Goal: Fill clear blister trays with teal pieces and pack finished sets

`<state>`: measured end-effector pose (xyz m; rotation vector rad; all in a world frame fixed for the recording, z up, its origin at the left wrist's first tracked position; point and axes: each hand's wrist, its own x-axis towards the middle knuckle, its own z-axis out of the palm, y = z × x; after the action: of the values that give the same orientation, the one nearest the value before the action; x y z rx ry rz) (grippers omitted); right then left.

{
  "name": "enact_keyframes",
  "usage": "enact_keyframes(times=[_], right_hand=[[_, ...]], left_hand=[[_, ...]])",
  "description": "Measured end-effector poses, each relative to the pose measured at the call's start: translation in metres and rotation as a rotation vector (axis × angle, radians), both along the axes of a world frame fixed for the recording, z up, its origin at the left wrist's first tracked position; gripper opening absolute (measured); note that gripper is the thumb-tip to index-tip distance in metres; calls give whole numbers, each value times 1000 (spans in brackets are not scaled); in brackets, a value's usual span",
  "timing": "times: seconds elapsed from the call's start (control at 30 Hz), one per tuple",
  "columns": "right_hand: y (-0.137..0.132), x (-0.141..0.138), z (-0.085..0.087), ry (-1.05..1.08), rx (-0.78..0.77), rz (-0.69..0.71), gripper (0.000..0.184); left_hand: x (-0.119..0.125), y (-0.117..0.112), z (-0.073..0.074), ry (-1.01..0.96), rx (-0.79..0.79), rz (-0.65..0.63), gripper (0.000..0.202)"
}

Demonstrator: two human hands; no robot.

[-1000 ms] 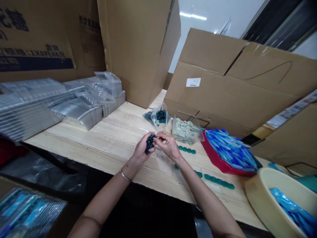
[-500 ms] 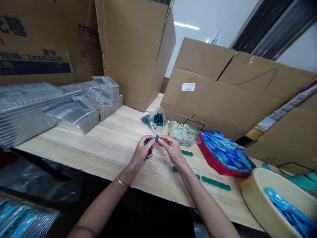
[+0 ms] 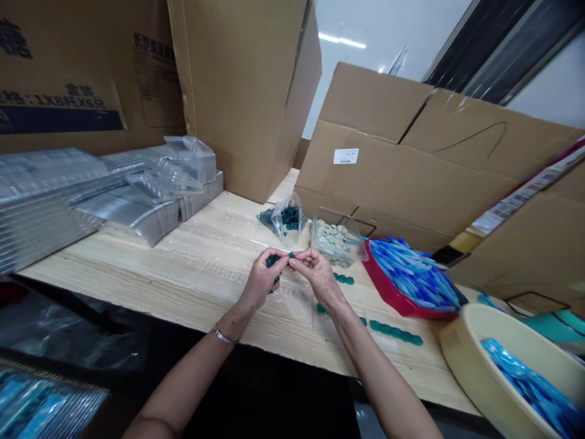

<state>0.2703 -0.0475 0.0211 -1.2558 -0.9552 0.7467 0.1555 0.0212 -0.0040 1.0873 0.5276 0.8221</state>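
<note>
My left hand (image 3: 264, 277) is closed around several small dark teal pieces (image 3: 273, 261), part of them hidden by the fingers. Between the fingertips of both hands sits one small green piece (image 3: 291, 255), too small to name. My right hand (image 3: 319, 274) pinches this piece from the right side. Short rows of green pieces (image 3: 395, 332) lie on the table under and beside my right forearm. Just beyond the hands stand an open clear bag (image 3: 292, 224) of dark teal pieces and a clear plastic box (image 3: 354, 255) filled with pale and green bits.
Stacked clear plastic trays (image 3: 137, 213) fill the table's left side. To the right are a red basin (image 3: 388, 292) heaped with blue packets and a cream tub (image 3: 461, 360) holding more. Cardboard boxes (image 3: 365, 140) stand along the back of the wooden table (image 3: 183, 292).
The green piece between the fingertips is tilted and more covered by the fingers now. The whole view has shifted slightly; both hands stay in nearly the same place.
</note>
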Motion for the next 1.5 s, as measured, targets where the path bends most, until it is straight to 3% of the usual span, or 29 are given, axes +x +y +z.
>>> enact_keyframes(times=[0.1,0.27,0.47,0.63,0.8,0.97,1.07,1.2,1.33,1.5], right_hand=[[0,2,-1,32,-6,18,33],[-4,5,0,112,-17,40,32],[-3,8,1,136,-24,44,29],[-3,8,2,24,-43,73,26],[-10,9,12,-442,-46,23,26],[-12,32,22,-817,-26,-28,21],[-5,60,13,-1044,-86,-79,21],[11,87,-14,-1231,-236,-58,23],[24,92,-34,-1270,-320,-32,18],[29,87,-41,-1307,-394,-29,13]], left_hand=[[-2,2,1,-44,-70,-84,29],[-9,5,9,-219,-323,-398,27],[-11,4,13,-250,-424,-500,26],[-11,5,11,-258,-436,-493,24],[-10,6,7,-218,-416,-454,24],[-8,10,5,-244,-528,-439,23],[-8,15,5,-294,-606,-395,20],[-7,18,4,-324,-658,-381,17],[-7,18,5,-336,-684,-376,17],[-7,19,5,-355,-729,-374,13]])
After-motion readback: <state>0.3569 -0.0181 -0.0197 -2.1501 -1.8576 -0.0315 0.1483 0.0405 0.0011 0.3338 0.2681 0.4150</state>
